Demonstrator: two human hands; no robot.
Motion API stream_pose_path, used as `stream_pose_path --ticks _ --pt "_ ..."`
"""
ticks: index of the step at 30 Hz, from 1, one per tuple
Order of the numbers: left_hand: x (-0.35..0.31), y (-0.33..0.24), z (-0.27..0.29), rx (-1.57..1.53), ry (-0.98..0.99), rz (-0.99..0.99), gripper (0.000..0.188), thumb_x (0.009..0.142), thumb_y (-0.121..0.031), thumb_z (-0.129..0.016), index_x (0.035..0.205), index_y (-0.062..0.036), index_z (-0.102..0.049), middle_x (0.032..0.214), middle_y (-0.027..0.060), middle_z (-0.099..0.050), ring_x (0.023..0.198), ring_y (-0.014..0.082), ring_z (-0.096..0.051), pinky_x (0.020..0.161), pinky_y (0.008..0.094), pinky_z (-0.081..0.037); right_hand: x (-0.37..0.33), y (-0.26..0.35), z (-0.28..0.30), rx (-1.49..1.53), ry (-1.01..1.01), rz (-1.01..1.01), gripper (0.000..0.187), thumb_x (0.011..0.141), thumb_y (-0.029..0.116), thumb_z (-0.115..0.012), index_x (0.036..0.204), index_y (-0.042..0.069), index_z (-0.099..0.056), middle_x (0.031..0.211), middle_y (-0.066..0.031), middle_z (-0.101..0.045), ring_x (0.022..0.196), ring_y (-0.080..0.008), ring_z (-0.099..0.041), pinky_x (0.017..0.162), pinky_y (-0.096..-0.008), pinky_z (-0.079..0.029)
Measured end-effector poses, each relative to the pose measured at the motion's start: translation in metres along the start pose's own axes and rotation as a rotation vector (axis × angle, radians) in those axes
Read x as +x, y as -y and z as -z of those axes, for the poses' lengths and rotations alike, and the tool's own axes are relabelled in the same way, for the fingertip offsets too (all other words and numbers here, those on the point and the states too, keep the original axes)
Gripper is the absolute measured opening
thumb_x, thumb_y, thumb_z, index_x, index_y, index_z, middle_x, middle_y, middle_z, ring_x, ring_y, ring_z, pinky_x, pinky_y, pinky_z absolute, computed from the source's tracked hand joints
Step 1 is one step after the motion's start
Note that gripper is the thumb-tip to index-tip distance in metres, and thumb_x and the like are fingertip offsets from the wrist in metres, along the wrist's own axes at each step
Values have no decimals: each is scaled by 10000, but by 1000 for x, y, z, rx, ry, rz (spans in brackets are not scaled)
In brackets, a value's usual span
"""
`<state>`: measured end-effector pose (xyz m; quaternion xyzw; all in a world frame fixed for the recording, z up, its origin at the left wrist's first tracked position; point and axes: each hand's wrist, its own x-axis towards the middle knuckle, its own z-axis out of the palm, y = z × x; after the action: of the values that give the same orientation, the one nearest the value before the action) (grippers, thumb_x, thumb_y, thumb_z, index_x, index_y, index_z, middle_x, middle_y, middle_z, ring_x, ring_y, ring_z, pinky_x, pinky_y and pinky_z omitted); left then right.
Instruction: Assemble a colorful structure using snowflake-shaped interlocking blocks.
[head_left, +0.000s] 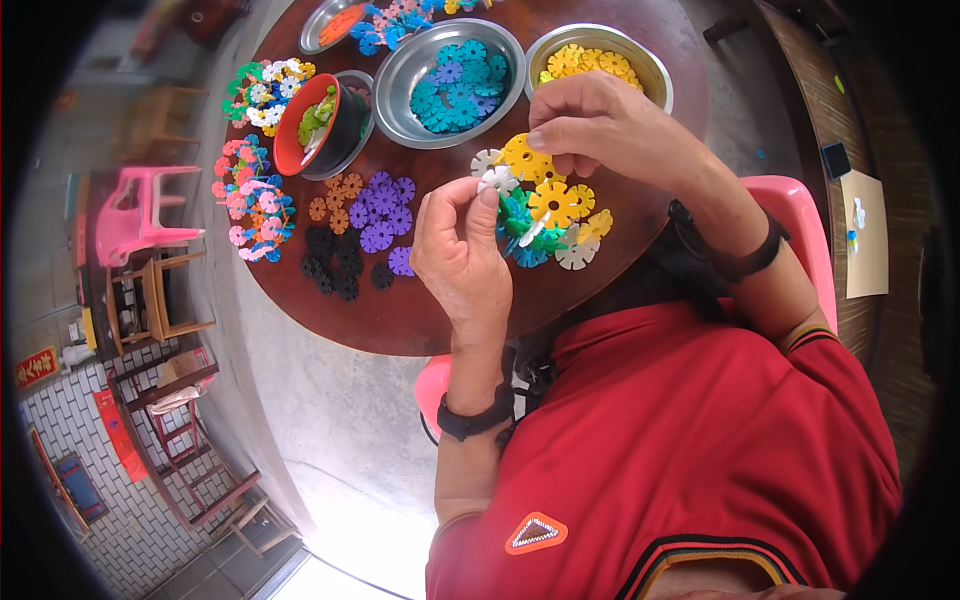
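A cluster of interlocking snowflake discs (530,230) in green, blue, yellow and white is between my hands, over the table's near edge. The thumb and fingers of my left hand (465,255) pinch a white snowflake disc (497,180) at the cluster's left side. On the upper side, my right hand (615,125) has its thumb and fingers closed on a yellow snowflake disc (525,158). Another yellow disc (556,203) faces up in the middle of the cluster. Whether the pinched discs are fully slotted into it, I cannot tell.
On the round brown table (440,320) lie loose purple discs (380,210), black discs (335,262) and orange discs (338,198). Farther off stand a metal bowl of teal discs (392,95), a bowl of yellow discs (660,85) and a tilted red-and-black bowl (290,140). Finished disc chains (258,205) line the left edge.
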<state>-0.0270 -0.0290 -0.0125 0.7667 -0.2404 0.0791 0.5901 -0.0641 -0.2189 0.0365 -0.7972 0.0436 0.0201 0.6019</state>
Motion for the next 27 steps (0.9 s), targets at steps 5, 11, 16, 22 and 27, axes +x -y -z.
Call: stream_pose_path --ticks 5,11,16,22,27 --pt "-1 1 0 -5 -2 -1 112 861 -112 -654 876 -12 -607 760 79 -600 684 196 -571 627 298 -454 1 0 -2 -5 6 -9 211 876 220 -578 844 12 -592 665 -18 -585 612 -68 -584 552 -205 -483" --pt "0 -1 0 26 0 -27 107 863 -112 -651 876 -16 -607 760 76 -595 681 200 -573 617 300 -453 0 3 -2 5 1 -36 201 879 217 -577 848 19 -591 647 -17 -585 588 -68 -582 528 -205 -482" --pt "0 -12 0 150 24 -131 87 855 -89 -653 873 -19 -605 758 84 -574 663 216 -564 588 306 -449 -3 5 -1 56 -19 -75 179 876 201 -591 848 24 -588 649 -11 -587 578 -60 -581 509 -196 -474" --pt "0 -11 1 177 19 -180 102 847 -92 -667 881 -15 -609 770 75 -584 672 192 -556 599 291 -446 -4 -1 -1 77 21 -77 163 861 184 -613 856 22 -590 684 -4 -601 581 -53 -590 502 -184 -474" --pt "0 -13 1 209 28 -221 129 850 -118 -675 881 -9 -613 774 67 -592 675 174 -553 614 278 -443 -4 -2 1 154 56 -125 156 862 176 -606 859 21 -588 692 -10 -607 586 -53 -597 489 -183 -473"
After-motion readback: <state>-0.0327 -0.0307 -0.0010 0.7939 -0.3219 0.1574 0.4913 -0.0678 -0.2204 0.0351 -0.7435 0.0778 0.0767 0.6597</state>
